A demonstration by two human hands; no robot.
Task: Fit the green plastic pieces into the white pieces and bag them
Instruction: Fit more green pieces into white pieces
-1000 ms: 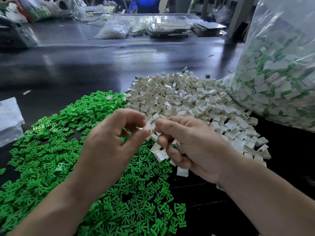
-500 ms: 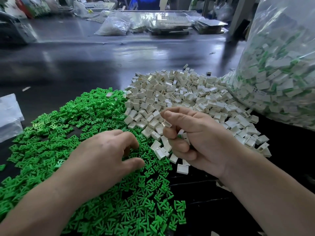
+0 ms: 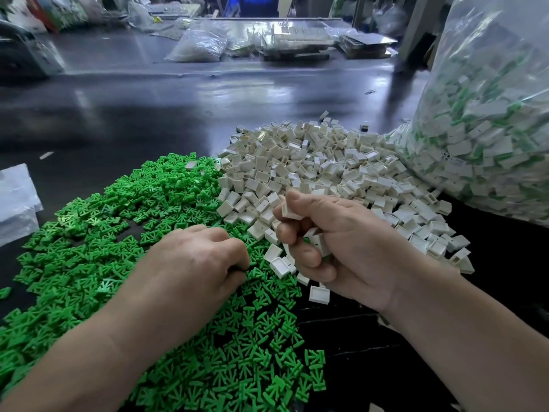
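The green pieces (image 3: 118,233) lie flat in a wide heap on the near left part of the dark counter (image 3: 178,114), and their forked ends point in every direction, so the heap has no common axis. The white pieces (image 3: 326,162) are heaped just beside them, to the right and further back. These small boxes are also turned every way, some with the hollow side up. One white piece (image 3: 289,211) is pinched between the thumb and forefinger of the right hand (image 3: 341,248), with its long side about level and running left to right; which way its opening faces I cannot tell. The other fingers of this hand are curled around several more white pieces, which are partly hidden in the palm. The left hand (image 3: 190,266) rests low on the green heap with the fingers bent down into it. The fingertips are hidden under the hand, so I cannot tell if they pinch a green piece or only touch the heap. On the right stands a big clear bag (image 3: 490,129), cut off by the frame edge, and it touches the white heap. Through its foil white and green parts are seen, but blurred.
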